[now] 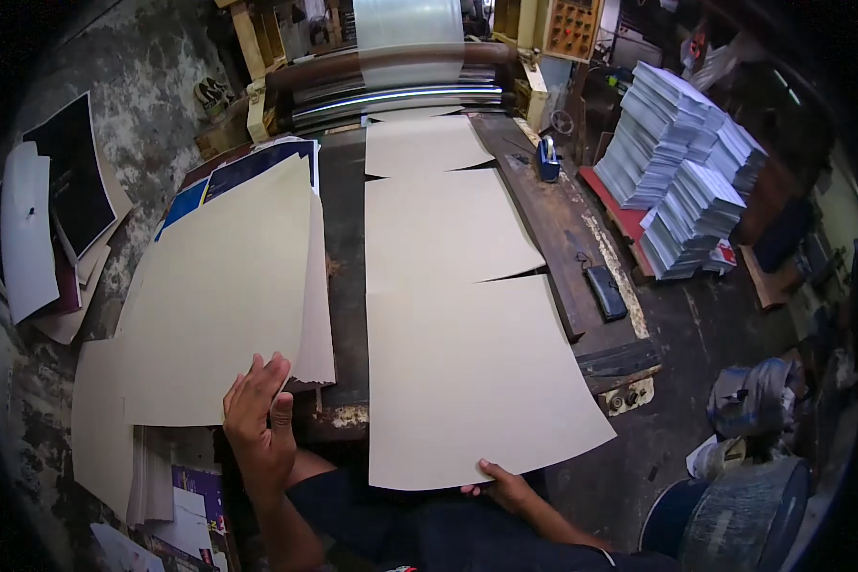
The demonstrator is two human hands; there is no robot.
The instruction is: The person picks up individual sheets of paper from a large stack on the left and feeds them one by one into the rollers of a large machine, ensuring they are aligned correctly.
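A large cream cardboard sheet (477, 381) lies nearest me on the dark table, its near edge hanging out past the table. My right hand (502, 488) pinches that near edge, thumb on top and fingers underneath. Ahead of it, more cream sheets (448, 224) lie in a row running up to the machine's rollers (400, 96), with narrow dark gaps between some. My left hand (260, 419) is raised at the near right corner of a stack of cream cardboard sheets (224, 286). Its fingers are stretched out and it holds nothing; whether the fingertips touch the stack, I cannot tell.
A clear film roll (410, 43) hangs above the rollers. A raised guide bar (541, 248) edges the table's right side, with a dark pouch (605, 292) beyond it. Tall paper stacks (663, 133) stand right; a blue drum (744, 520) stands near right. Bent sheets (30, 229) lean far left.
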